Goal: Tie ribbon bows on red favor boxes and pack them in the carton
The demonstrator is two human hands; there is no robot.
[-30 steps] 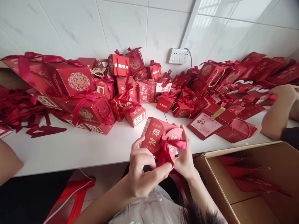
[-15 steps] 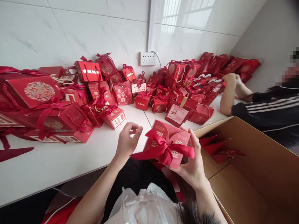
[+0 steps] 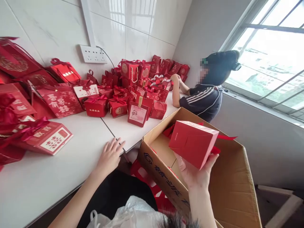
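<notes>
Above the open cardboard box (image 3: pixel 228 190) on my right, my right hand (image 3: pixel 197 174) grips a red gift box (image 3: pixel 192 142). Its plain bottom faces me, and ends of red ribbon (image 3: pixel 226 137) show beyond its far side. My palm is below the gift box with the thumb and fingers around its edges. My left hand (image 3: pixel 111 155) holds nothing and rests with fingers spread on the edge of the white table (image 3: pixel 78 180). Red pieces lie in the bottom of the cardboard box, partly hidden by the gift box.
Many red gift boxes (image 3: pixel 118 107) with ribbons and cords crowd the table along the tiled wall. A co-worker (image 3: pixel 199 98) sits at the far right end of the table, hands on red packets. A barred window (image 3: pixel 268 63) is at the right. Red pieces (image 3: pixel 140 172) lie under the table edge.
My right hand has carried the gift box right, over the cardboard box, turning it so its bow faces away. My left hand has lowered onto the table edge. The view has swung right.
</notes>
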